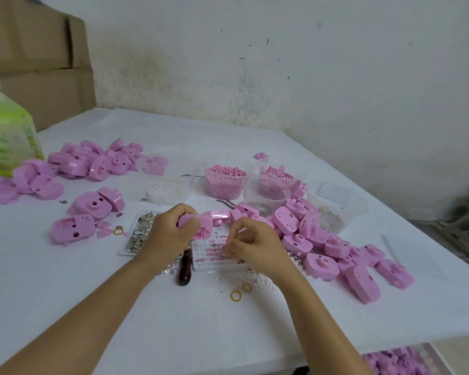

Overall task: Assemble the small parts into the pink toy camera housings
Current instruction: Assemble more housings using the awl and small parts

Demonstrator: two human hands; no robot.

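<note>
Head view showed a white table strewn with heaps of pink camera housings, the left hand gripping one housing in curled fingers above a pegged tray, the right hand beside it pinching a small pink part.

Soft even light, faint shadows, wide-angle bending, slight blur.

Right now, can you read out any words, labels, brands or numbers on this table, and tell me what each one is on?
Green plastic bottle with white cap: label print too blurred to read.
White lined card at the far right: marks too small to read.
No other text shows.
</note>
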